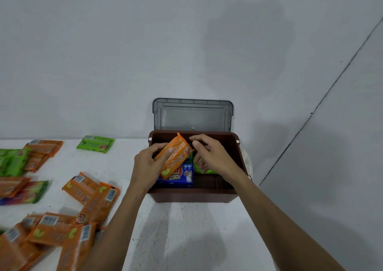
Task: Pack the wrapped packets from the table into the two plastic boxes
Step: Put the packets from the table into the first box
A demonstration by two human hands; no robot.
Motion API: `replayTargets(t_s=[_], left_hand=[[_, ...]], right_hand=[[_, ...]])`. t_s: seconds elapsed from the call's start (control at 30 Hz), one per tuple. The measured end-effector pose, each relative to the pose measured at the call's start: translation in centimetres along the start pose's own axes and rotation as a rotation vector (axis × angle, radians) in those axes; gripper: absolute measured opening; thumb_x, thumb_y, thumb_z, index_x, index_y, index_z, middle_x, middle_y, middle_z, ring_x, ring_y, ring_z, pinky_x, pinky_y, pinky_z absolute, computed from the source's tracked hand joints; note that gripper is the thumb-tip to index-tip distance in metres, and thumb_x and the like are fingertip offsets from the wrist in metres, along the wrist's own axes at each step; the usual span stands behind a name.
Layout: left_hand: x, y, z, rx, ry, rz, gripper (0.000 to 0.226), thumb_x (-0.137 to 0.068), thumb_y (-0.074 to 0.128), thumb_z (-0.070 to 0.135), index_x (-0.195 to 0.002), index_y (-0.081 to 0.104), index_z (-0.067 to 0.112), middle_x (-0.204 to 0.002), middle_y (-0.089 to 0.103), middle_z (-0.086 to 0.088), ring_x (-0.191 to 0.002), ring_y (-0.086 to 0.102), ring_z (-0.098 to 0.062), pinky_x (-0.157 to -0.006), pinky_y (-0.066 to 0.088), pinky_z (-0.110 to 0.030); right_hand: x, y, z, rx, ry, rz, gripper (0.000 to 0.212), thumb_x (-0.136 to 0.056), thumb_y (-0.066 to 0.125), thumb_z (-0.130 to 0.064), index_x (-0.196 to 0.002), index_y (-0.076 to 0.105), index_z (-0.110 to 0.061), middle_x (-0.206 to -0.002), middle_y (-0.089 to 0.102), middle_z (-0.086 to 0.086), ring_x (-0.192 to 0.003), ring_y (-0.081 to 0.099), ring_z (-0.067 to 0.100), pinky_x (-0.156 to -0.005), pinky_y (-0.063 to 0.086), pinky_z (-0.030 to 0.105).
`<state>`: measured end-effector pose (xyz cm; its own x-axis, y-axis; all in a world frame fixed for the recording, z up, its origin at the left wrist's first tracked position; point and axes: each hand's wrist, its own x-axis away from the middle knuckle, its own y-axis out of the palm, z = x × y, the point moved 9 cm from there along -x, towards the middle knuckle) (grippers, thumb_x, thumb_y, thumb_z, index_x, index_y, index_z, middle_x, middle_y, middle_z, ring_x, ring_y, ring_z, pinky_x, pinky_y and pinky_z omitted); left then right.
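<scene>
On the table [176, 229] lie loose orange packets [62, 231] with barcode labels, their logos too blurred to read. The left hand [148, 167] grips one orange packet [176, 159] over the brown box [192, 196], above a blue packet [180, 177] inside it. The right hand [211, 156] hovers there, fingers loosely spread and empty.

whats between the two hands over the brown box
The orange packet, gripped by the left hand; its upper end stands between that hand and the right hand, in the head view.
</scene>
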<state>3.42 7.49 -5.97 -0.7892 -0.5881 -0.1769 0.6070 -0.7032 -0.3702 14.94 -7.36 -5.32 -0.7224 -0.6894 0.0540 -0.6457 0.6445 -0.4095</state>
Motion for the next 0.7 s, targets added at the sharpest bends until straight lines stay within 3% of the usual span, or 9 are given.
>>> replayTargets(t_s=[0.1, 0.23, 0.33, 0.4, 0.5, 0.57, 0.63, 0.7], left_hand=[[-0.3, 0.0, 0.0, 0.055, -0.018, -0.026, 0.035, -0.082, 0.058, 0.048, -0.111, 0.066, 0.030, -0.099, 0.068, 0.016, -0.089, 0.068, -0.003, -0.072, 0.057, -0.021], [-0.8, 0.3, 0.3, 0.092, -0.061, -0.057, 0.032, -0.087, 0.059, 0.045, -0.110, 0.070, 0.025, -0.099, 0.071, 0.009, -0.090, 0.069, -0.009, -0.079, 0.058, -0.033], [-1.0, 0.9, 0.7, 0.093, -0.127, -0.084, 0.024, -0.094, 0.054, 0.041, -0.100, 0.070, 0.025, -0.093, 0.072, 0.006, -0.089, 0.069, -0.013, -0.079, 0.057, -0.031], [-0.9, 1.6, 0.9, 0.123, -0.202, -0.116, 0.033, -0.096, 0.046, 0.047, -0.097, 0.070, 0.025, -0.092, 0.073, 0.002, -0.089, 0.070, -0.014, -0.082, 0.057, -0.031], [-0.6, 3.1, 1.3, 0.378, -0.363, -0.215, 0.055, -0.096, 0.034, 0.056, -0.113, 0.067, 0.016, -0.102, 0.073, -0.007, -0.098, 0.069, -0.021, -0.087, 0.057, -0.038], [-0.3, 4.0, 2.4, 0.545, -0.420, -0.320, 0.065, -0.095, 0.026, 0.061, -0.117, 0.063, 0.013, -0.106, 0.073, -0.011, -0.100, 0.070, -0.023, -0.088, 0.056, -0.040], [-0.5, 4.2, 3.0, 0.570, -0.400, -0.376, 0.069, -0.093, 0.022, 0.065, -0.120, 0.062, 0.015, -0.110, 0.072, -0.011, -0.101, 0.069, -0.025, -0.089, 0.054, -0.040], [-1.1, 3.0, 2.8, 0.484, -0.327, -0.299, 0.069, -0.089, 0.025, 0.066, -0.120, 0.063, 0.017, -0.111, 0.072, -0.007, -0.100, 0.070, -0.020, -0.087, 0.054, -0.036]], right_hand=[[0.1, 1.3, -0.2, -0.002, -0.023, -0.057, 0.032, -0.104, 0.044, -0.031, -0.134, 0.053, -0.024, -0.102, 0.065, 0.010, -0.072, 0.067, 0.019, -0.059, 0.059, 0.029], [0.5, 1.5, -0.6, -0.068, -0.085, 0.032, 0.038, -0.102, 0.049, -0.028, -0.140, 0.050, -0.024, -0.118, 0.058, 0.003, -0.088, 0.069, 0.018, -0.069, 0.062, 0.034], [0.6, 1.6, -0.8, -0.046, -0.137, 0.074, 0.040, -0.101, 0.049, -0.034, -0.140, 0.051, -0.025, -0.126, 0.052, 0.001, -0.108, 0.061, 0.016, -0.075, 0.062, 0.033], [0.8, 1.9, -0.6, -0.078, -0.090, 0.049, 0.045, -0.100, 0.047, -0.042, -0.140, 0.052, -0.023, -0.127, 0.057, 0.001, -0.111, 0.061, 0.013, -0.082, 0.060, 0.031], [1.3, 2.6, -0.2, -0.330, 0.045, -0.048, 0.054, -0.090, 0.048, -0.055, -0.130, 0.058, -0.021, -0.122, 0.065, -0.002, -0.113, 0.063, 0.013, -0.092, 0.055, 0.029], [1.5, 2.7, 0.4, -0.595, 0.145, -0.102, 0.058, -0.085, 0.053, -0.056, -0.127, 0.061, -0.016, -0.122, 0.067, 0.004, -0.115, 0.064, 0.017, -0.098, 0.052, 0.035], [1.7, 2.3, 0.9, -0.804, 0.202, -0.125, 0.055, -0.088, 0.059, -0.048, -0.128, 0.060, -0.011, -0.124, 0.067, 0.011, -0.116, 0.064, 0.022, -0.102, 0.050, 0.040], [1.8, 1.3, 1.7, -0.839, 0.238, -0.074, 0.045, -0.092, 0.061, -0.037, -0.127, 0.059, -0.009, -0.121, 0.068, 0.014, -0.111, 0.067, 0.024, -0.099, 0.051, 0.042]])
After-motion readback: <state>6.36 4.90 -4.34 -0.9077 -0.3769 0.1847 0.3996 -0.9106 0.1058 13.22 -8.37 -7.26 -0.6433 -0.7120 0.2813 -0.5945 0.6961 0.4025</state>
